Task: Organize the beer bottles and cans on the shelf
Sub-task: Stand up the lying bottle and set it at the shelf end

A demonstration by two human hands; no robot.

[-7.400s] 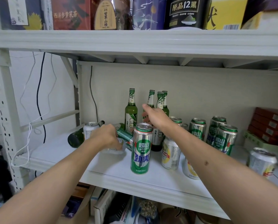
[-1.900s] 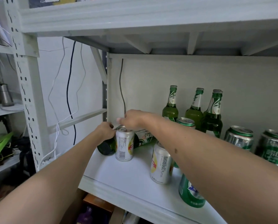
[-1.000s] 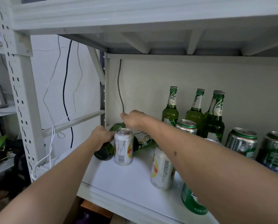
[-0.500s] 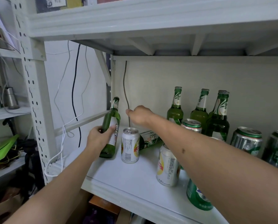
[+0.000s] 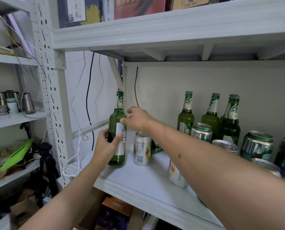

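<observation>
So the green beer bottle [image 5: 117, 130] is standing upright near the left end of the white shelf [image 5: 138, 178], base on the board. The left hand [image 5: 105, 145] grips it around the label, thumb across the front and the other fingers curled round the far side. The right hand [image 5: 136, 119] hangs just right of the bottle's shoulder with fingers loosely spread and holding nothing; can't tell if a fingertip actually touches the glass.

Right next to the bottle, on its right, sits a silver and yellow can [image 5: 142, 148], upright and not touching it. Behind that can another green bottle [image 5: 156, 147] lies on its side, mostly hidden by the right forearm. Further right of the held bottle, along the back wall, a row of upright green bottles [image 5: 211, 117] stands, with green cans [image 5: 256, 146] in front of them. A second silver can [image 5: 176, 175] sits nearer the shelf's front edge, partly covered by the arm.
</observation>
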